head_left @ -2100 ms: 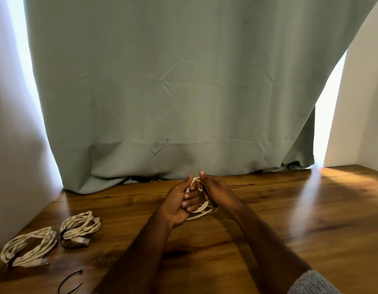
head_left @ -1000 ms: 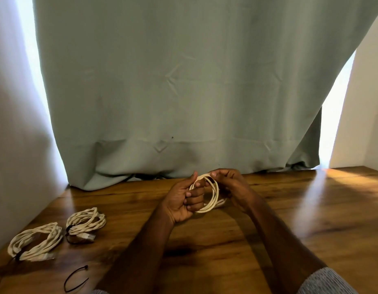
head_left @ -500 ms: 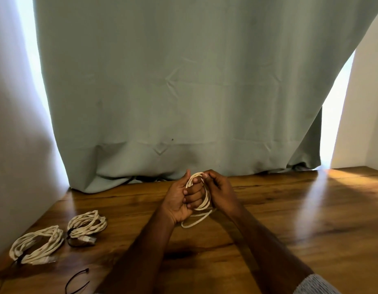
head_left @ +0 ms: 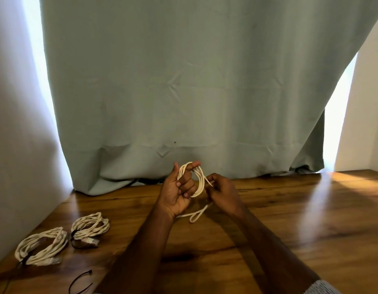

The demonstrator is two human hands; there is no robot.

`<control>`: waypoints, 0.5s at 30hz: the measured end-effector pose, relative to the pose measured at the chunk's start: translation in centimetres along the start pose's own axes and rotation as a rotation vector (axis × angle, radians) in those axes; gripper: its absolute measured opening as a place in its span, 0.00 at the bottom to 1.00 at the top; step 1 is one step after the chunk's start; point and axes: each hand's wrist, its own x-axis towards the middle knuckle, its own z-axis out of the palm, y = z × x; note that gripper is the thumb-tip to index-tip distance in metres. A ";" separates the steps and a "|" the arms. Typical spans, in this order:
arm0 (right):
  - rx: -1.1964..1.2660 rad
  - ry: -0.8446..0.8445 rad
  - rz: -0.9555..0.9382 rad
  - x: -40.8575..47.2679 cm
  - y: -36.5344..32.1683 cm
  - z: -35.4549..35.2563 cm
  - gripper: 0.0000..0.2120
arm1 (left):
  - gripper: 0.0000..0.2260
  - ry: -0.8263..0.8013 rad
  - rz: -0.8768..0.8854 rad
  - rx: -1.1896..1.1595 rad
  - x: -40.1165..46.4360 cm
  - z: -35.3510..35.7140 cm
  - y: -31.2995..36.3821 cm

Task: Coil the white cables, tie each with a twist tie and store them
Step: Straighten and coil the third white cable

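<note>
Cables already tied (head_left: 41,247) are seen near left beside a spare twist tie (head_left: 80,283). Mid-table, the cable (head_left: 199,181) is looped round the left hand (head_left: 177,192) and pinched by the right hand (head_left: 223,190); loops could spring apart (tail hanging loose).

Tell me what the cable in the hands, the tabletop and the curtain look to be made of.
Cable: cream-white, matte, probably a plastic or rubber jacket; it bends in smooth, springy loops, though braiding cannot be ruled out.
Tabletop: wood with a glossy varnish; grain lines, dark knots and window glare show.
Curtain: grey-green woven fabric, matte; it shows creases, fold lines and a stitched hem.
</note>
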 end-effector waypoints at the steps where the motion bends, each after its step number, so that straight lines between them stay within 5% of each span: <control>1: 0.024 -0.011 0.040 0.0 -0.1 0.2 0.05 | 0.26 0.008 0.014 0.004 0.0 0.1 0.1; 10: 0.012 0.321 0.074 0.3 0.2 -1.0 0.05 | 0.22 -0.117 0.144 0.031 0.0 3.4 1.9; 12: -0.074 0.190 0.038 0.4 0.5 -1.1 0.06 | 0.21 -0.090 0.196 0.042 0.2 3.5 2.5; 15: -0.042 -0.237 0.049 0.1 -0.2 -0.5 0.05 | 0.24 0.008 0.255 0.043 0.4 2.8 2.8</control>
